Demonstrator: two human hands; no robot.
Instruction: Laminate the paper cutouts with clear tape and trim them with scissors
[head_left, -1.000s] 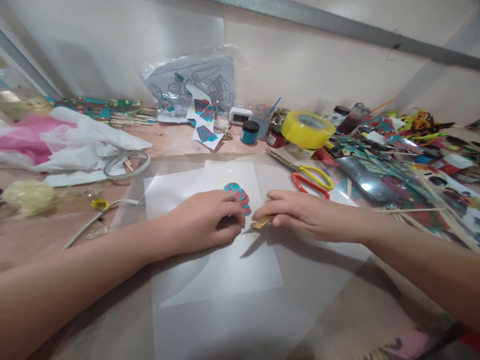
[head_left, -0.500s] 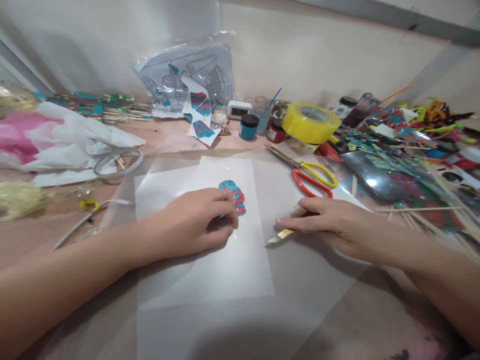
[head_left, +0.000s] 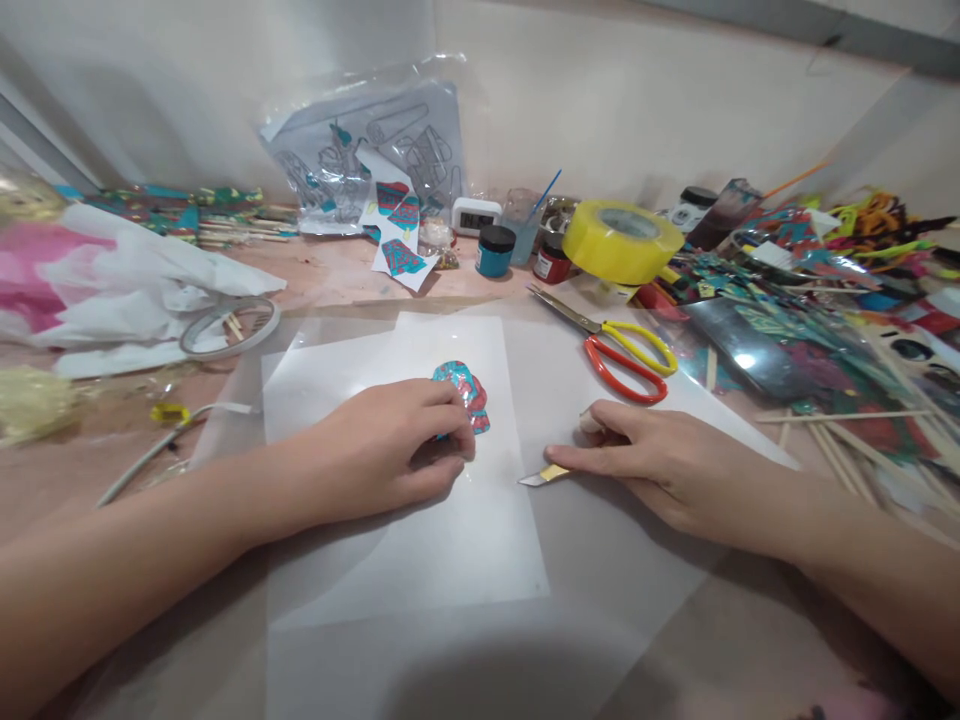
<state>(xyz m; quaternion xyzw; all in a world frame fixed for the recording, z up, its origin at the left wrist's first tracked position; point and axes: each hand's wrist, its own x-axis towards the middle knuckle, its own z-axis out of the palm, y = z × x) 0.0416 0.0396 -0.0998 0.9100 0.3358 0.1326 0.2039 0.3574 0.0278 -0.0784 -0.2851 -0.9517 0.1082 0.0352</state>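
Note:
A small painted cutout (head_left: 474,398) in turquoise and red lies on a white sheet (head_left: 495,540). Curled over its left and lower side, my left hand (head_left: 405,435) keeps its fingertips on it and hides part of it. My right hand (head_left: 637,455) is closed around a craft knife (head_left: 551,474) with a yellow handle. The blade points left, close to the right edge of the white sheet and apart from the cutout. Red and yellow scissors (head_left: 611,345) lie just beyond my right hand, their blades slightly parted.
Clear sheeting (head_left: 600,650) lies under the paper. Behind stand a blue paint jar (head_left: 496,252), a yellow tape roll (head_left: 622,242) and a small clock (head_left: 476,214). Crumpled white tissue (head_left: 150,270) and a tape ring (head_left: 229,330) lie left; wooden sticks (head_left: 847,460) are at right.
My right hand has turned the craft knife slightly and brought its blade a little left, nearer the white sheet's edge. My left hand stays on the cutout. The view has shifted slightly.

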